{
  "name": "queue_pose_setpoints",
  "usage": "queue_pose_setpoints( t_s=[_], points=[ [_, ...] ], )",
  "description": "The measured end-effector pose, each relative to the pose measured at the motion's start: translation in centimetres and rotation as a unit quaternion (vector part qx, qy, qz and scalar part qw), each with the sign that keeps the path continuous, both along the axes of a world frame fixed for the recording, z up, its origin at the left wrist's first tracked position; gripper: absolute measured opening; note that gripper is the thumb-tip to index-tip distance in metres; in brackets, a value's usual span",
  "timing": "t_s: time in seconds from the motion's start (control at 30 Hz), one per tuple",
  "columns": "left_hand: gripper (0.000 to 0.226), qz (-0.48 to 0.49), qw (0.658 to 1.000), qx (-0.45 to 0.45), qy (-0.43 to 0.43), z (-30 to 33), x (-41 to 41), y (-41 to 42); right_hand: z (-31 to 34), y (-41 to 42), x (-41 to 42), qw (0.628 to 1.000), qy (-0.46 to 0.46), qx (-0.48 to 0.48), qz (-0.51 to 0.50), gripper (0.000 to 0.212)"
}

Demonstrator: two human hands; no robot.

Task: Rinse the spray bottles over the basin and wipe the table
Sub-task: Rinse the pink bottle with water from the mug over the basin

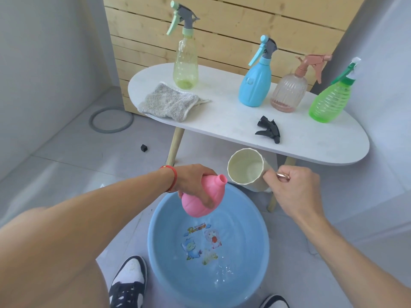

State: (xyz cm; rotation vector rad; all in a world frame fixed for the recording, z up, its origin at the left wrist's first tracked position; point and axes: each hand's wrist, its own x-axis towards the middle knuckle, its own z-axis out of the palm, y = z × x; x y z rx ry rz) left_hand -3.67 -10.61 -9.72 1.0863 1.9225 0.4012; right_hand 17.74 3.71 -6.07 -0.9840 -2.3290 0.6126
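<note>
1. A grey tiled floor and a wooden slat wall are seen around the white table (300, 138), which is used here as the landmark.
2. The blue basin (160, 252) is set on the floor just in front of the table, with a little water in it.
3. Four spray bottles are stood on the table with their tops on: yellow-green (185, 67), blue (255, 85), clear pink (288, 92) and green (329, 101). They look not yet rinsed.
4. The grey cloth (169, 102) is left on the table's left end, so wiping seems not begun.
5. A black spray top (270, 128) is laid near the table's front edge.
6. The pink bottle (200, 198) is held over the basin, open neck tipped up, by the left hand (195, 181), wrapped over it from above.
7. The cream cup (248, 167) is gripped by its side in the right hand (295, 187), tilted towards the pink bottle's neck, below the table's front edge.
</note>
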Motion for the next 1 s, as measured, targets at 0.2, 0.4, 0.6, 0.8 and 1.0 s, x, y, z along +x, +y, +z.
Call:
queue_pose_setpoints(
  t_s=[0.2,0.4,0.6,0.8,1.0],
  points=[
    [0.071,-0.006,1.000,-0.016,0.003,-0.1,0.2,0.2,0.1,-0.2,0.0,0.999,-0.011,0.052,0.013,0.051],
    [0.073,-0.015,0.999,-0.030,0.005,-0.3,0.5,0.5,-0.6,-0.1,0.1,0.995,-0.018,0.099,0.026,0.050],
    [0.077,-0.021,0.999,-0.040,0.001,-0.2,0.8,0.6,-0.9,0.0,0.0,0.989,-0.008,0.139,0.040,0.044],
    [0.078,-0.023,0.999,-0.045,0.005,-0.3,0.9,0.7,-0.9,0.1,0.1,0.984,-0.004,0.174,0.041,0.044],
    [0.075,-0.024,0.998,-0.052,0.009,-0.3,0.8,0.7,-1.0,0.3,0.1,0.966,0.007,0.253,0.060,0.046]
  ],
)
